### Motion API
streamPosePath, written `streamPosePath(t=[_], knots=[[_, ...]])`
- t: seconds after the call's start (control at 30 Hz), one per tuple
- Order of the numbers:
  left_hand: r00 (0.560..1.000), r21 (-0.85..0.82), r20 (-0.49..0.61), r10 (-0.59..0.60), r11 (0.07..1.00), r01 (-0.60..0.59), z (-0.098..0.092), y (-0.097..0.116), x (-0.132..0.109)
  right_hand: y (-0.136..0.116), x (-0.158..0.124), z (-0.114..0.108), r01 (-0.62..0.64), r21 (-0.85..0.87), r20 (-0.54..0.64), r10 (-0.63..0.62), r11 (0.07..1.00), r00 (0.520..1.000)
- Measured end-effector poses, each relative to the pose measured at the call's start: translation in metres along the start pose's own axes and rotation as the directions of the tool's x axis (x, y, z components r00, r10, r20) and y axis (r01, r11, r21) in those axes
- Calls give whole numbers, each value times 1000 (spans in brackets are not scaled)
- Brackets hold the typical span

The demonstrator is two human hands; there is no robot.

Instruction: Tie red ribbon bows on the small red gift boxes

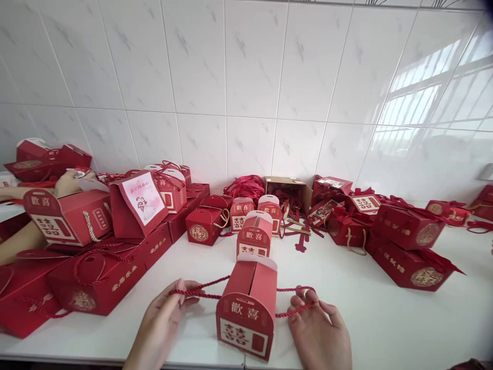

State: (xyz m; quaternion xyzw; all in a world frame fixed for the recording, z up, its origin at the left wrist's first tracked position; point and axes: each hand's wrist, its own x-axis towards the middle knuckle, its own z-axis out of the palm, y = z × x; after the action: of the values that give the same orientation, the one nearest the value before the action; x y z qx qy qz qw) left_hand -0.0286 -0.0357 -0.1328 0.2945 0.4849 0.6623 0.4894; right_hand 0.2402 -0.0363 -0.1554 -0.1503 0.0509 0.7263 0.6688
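Note:
A red gift box [247, 312] with gold and white lettering stands upright on the white table, close in front of me. Its top flaps meet along a narrow slit. From each side comes a twisted red cord loop, pulled outward. My left hand [167, 313] pinches the left cord handle [206, 288] between thumb and fingers. On the other side, my right hand [318, 326] has its fingers hooked through the right cord handle [295, 302], palm partly up. Directly behind the box, a similar red box [254, 234] stands in line with it.
Larger red boxes [103, 272] are stacked at the left, where another person's arm [17, 241] reaches in. An open cardboard box [306, 190] and a red ribbon heap [246, 187] lie against the tiled wall [252, 67]. Stacked red boxes [404, 262] stand at the right.

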Motion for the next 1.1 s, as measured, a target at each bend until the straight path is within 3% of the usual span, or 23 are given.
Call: streamPosePath(t=[0.23,0.37,0.77,1.1], knots=[[995,-85,-29,100,991,-102,0,2,-2,-1,-6,2,-13,244,-7,15,970,1000],[984,-83,-104,146,984,-155,1,1,-1,-2,-9,5,21,327,-35,-10,945,999],[964,-99,-175,200,971,-219,5,3,-7,-8,-12,7,51,342,-75,-27,938,997],[950,-175,-224,219,950,-260,8,6,-9,-11,-10,6,9,387,-8,-6,922,1000]])
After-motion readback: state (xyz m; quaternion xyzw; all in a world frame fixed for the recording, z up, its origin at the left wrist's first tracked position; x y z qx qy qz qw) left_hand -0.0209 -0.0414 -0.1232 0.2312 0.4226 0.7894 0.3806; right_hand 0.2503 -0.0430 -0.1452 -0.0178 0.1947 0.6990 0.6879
